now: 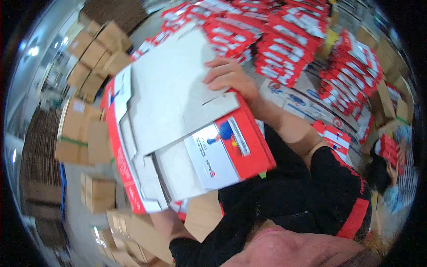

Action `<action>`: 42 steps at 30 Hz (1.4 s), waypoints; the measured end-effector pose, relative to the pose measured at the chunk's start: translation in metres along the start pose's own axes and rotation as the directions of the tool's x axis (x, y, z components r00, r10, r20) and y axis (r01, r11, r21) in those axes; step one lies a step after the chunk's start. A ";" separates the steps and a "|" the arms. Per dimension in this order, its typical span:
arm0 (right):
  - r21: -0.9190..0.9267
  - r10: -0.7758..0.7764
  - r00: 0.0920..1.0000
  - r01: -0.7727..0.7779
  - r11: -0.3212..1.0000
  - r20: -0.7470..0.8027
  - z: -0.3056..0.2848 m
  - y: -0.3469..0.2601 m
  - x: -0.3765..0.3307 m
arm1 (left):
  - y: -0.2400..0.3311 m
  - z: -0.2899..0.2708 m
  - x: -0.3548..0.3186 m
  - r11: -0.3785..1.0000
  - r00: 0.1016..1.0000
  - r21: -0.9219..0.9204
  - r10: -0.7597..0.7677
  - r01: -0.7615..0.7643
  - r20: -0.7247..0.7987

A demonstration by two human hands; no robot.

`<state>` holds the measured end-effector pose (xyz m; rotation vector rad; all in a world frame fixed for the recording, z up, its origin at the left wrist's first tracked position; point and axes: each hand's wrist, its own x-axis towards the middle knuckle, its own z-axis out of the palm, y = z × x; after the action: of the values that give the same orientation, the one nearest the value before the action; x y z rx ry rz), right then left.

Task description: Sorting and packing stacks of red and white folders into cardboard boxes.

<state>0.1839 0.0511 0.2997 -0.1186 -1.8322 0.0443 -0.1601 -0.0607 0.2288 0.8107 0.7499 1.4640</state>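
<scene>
A red and white cardboard box (175, 95), its plain pale flaps facing up, is held tilted in front of my chest. A printed panel with a blue figure shows on its near right side. My right hand (233, 80) is closed over the far right edge, fingers lying on the pale flap and thumb out of sight. My left forearm (171, 226) reaches up behind the box's near left corner; the left hand itself is hidden by the box, so its fingers cannot be seen.
Many red and white packages (284, 44) lie in stacked rows at the far side. Brown cartons (80, 129) stand along the left, near a tall pile of flat cardboard (42, 155). At the right edge, another person's hands (393, 171) hold red packages (388, 149).
</scene>
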 end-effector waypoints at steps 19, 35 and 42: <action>-0.031 0.162 -0.307 -0.539 -0.842 0.938 0.244 -0.152 -0.168 | 0.089 -0.194 -0.132 -0.158 0.667 0.695 -0.200 0.701 -0.718; -0.180 0.111 -0.528 -0.470 -0.864 0.842 0.404 -0.166 -0.220 | 0.031 -0.381 -0.103 0.024 0.736 0.741 -0.136 0.671 -0.663; 0.166 0.042 0.179 -0.761 -0.627 0.983 0.261 0.017 -0.146 | -0.039 -0.373 -0.095 0.168 0.894 0.890 0.076 0.424 -0.441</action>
<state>-0.0288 0.0612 0.0892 -0.1826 -1.2001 2.8432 -0.4511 -0.1480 -0.0116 1.3196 2.1998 0.7115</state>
